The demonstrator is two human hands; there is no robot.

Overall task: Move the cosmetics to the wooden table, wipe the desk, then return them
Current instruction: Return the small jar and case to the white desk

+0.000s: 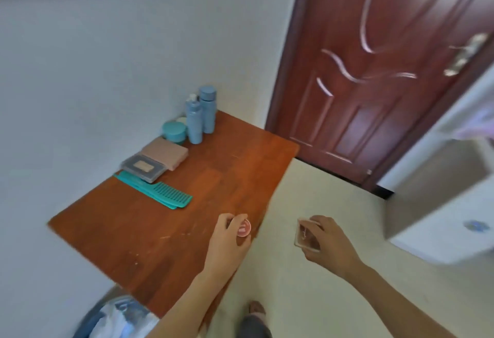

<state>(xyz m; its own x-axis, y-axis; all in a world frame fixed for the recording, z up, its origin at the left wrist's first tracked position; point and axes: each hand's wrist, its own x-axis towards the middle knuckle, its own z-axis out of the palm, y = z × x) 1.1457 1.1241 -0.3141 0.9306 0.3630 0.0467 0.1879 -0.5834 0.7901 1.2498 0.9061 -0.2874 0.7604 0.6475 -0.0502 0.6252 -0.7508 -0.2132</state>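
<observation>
A reddish-brown wooden table (213, 177) stands against a pale wall (93, 70), with a dark red panelled door (374, 83) beyond its far corner and a cream floor (307, 297) to its right. Along the wall side of the tabletop, from far to near, stand two tall blue bottles (200, 115) close together, a round teal jar (174, 131) just beside them, a flat pink rectangular case (165, 152), a grey case with a clear lid (143, 167) touching the pink case, and a teal wide-toothed comb (160, 192) lying flat. The left hand (227, 241) is over the near right edge of the table, fingers curled around a small round red-lidded tin (243, 228) pinched between thumb and fingertips. The right hand (328, 244) is over the floor, clear of the table, fingers closed on a small transparent square compact (304, 234) held tilted. A white cabinet (441, 190) occupies the right side. A bin with a pale plastic bag (117, 319) sits beside the table's near end. The frame is blurred.
</observation>
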